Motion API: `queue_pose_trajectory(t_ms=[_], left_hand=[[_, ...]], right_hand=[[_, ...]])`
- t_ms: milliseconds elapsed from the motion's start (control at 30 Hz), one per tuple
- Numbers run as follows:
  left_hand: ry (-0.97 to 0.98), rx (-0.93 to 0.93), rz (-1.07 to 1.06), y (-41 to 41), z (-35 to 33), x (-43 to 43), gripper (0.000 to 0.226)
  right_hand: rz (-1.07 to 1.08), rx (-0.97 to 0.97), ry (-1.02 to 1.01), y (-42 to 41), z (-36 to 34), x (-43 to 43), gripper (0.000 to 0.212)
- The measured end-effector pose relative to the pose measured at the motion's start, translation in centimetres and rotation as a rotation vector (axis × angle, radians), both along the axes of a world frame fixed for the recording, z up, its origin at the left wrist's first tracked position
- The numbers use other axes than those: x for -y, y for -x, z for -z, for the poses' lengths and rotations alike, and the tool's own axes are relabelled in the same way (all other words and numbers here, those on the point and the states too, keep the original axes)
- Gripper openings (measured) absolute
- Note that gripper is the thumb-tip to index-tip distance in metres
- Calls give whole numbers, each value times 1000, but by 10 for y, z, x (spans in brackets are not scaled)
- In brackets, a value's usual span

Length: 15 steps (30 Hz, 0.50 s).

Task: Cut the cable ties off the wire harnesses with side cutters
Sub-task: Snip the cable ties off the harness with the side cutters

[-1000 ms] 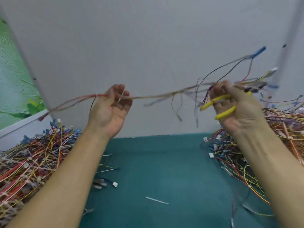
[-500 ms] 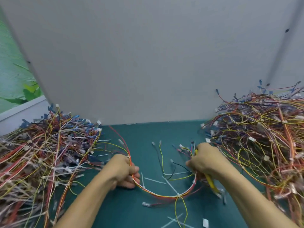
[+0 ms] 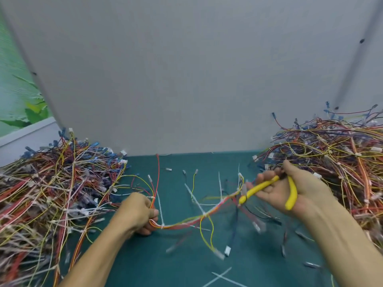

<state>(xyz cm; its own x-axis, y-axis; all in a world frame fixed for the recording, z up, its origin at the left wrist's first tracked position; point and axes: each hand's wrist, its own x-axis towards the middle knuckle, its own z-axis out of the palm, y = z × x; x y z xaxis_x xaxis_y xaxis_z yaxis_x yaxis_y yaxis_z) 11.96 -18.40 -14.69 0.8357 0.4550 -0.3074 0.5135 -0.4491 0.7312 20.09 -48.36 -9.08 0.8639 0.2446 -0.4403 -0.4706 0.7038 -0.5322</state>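
1. Teal mat (image 3: 145, 266) is your work area. The left pile (image 3: 51, 193) and right pile (image 3: 331, 158) of harnesses crowd it from both sides, so keep the cut in the gap between them. A grey partition (image 3: 186, 79) stands behind.
2. The harness (image 3: 186, 223) you're working on sags low over the mat between your hands. Pull it taut before cutting so the ties stand proud of the wires.
3. Your left hand (image 3: 136, 212) is fisted round the harness's left end. That grip looks solid, so use it as the anchor.
4. Your right hand (image 3: 300, 193) has its fingers curled round the side cutters (image 3: 259, 188). The yellow handles are spread and point toward the harness; the blades are hidden behind the hand. Turn the tool nose-out first. I can't tell if those fingers also pinch the harness end, as it's blurred.
5. The first cable tie (image 3: 163, 224) sits just beside your left fist, tail up. The second cable tie (image 3: 204, 214) is mid-span. Nip the strap only, flat side to the bundle. The insulation is thin and a nick is likely.
6. Loose tie offcuts (image 3: 219, 275) lie near the mat's front edge.
7. No readable brand, label or writing anywhere.
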Motion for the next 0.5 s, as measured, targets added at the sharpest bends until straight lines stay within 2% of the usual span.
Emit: queue_pose_trajectory(t_ms=[133,200,233,333,400,433,500], left_hand=[[-12,-8,0,5,3,2,17],[-35,2,-7,6,5,4,18],[-43,14,-13,6,6,4,18],[-11,52,-47,7,8,3,17],[-13,59,-52,8,8,1,19],[-21,59,-51,8,8,0,21],[-23,71,-60,8,8,-2,28]], right_hand=[[91,184,-59,3,-14,5,36],[207,211,-156,4,-17,1,36],[297,229,-130,4,-17,-2,35],[600,402,281,3,-10,-13,29],[663,504,597,4,-4,-10,28],[607,557,840,4,-2,-6,27],[249,612,1447,1,8,1,25]])
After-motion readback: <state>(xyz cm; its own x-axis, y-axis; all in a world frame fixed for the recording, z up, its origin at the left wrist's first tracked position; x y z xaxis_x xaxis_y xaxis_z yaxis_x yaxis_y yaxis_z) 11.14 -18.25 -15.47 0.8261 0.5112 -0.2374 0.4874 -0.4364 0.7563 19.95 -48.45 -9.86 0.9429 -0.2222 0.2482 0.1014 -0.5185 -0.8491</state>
